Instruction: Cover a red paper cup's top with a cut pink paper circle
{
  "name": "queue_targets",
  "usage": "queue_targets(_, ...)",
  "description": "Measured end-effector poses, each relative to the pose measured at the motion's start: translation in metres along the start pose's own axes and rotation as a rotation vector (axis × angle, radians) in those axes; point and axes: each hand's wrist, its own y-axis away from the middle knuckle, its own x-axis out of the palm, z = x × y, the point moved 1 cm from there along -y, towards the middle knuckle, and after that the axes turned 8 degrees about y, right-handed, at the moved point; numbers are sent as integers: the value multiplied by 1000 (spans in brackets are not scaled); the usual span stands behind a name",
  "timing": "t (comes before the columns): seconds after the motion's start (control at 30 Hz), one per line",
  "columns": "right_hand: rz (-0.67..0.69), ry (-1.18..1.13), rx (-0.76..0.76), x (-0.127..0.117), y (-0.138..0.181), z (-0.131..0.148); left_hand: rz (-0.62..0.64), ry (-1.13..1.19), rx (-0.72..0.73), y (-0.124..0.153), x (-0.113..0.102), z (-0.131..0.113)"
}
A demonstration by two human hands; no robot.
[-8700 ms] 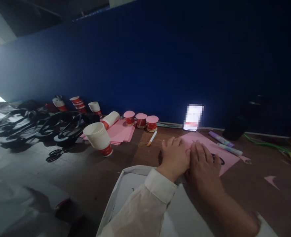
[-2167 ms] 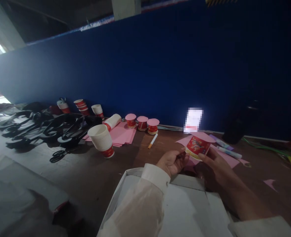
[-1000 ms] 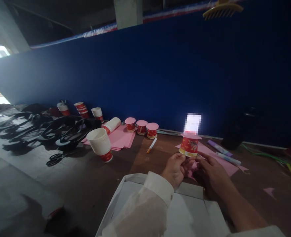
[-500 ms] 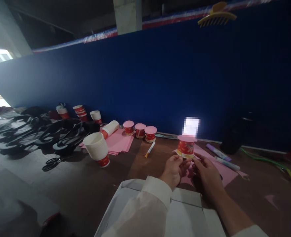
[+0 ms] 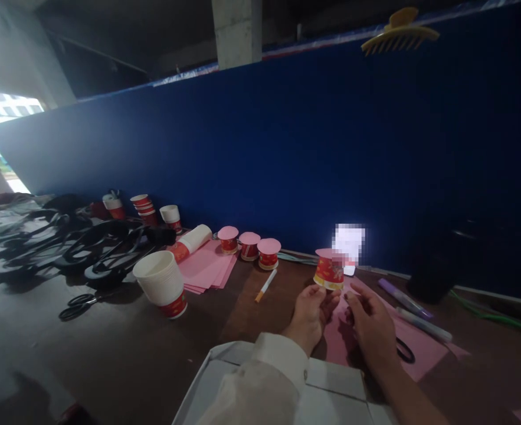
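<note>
My left hand has its thumb and fingers closed at the lower rim of a short red paper cup with a round pink paper disc on top. To its right, my right hand is apart from the cup. Its fingertips are curled in a pinch, and whatever may be in them is too small to make out. Pink paper lies under the right hand, with a black scissors handle showing beside the wrist. Three similar red cups with pink discs stand in a row to the left.
A white-and-orange marker lies on the brown table. A purple pen and a pale tube lie at right. Leftward are stacked paper cups, pink sheets, scissors and black straps. A blue panel stands behind.
My right hand has drawn away from the red cup, which stays at my left hand. More of the scissors handle shows. The whole view has shifted slightly.
</note>
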Motion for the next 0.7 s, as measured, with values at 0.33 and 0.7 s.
queue_targets(0.33,-24,335,-471,-3,16,2,38,-62,-14,2,-1,0)
queue_targets(0.7,12,432,-574,-2,18,-9,52,-103,22,4,-4,1)
